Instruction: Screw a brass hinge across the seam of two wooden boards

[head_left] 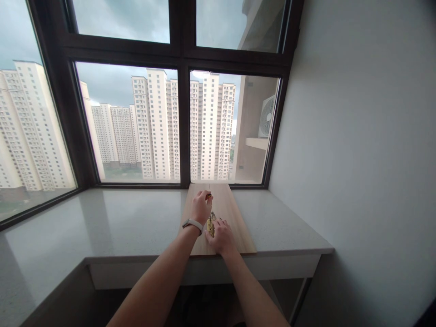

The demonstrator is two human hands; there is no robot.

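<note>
Our left grip [201, 208] is pinched on a small handle [209, 196]; our right grip [222, 236] touches the gold piece [210, 228] (can't tell if it's clamped), lying on the board [239, 236] atop the worktop [143, 218].

Left wrist [199, 217]: I see a watch [185, 222] on a pale band [196, 224]
Hands [222, 236] and forearms [163, 274]: bare to my eye

A dark-framed window [184, 91] stood behind a pale, glossy countertop [136, 218]; a plain, light wall [357, 136] bounded the right side. Daylight entered from a cloudy sky [119, 18]. Pale high-rise towers [158, 127] stood outside.
</note>
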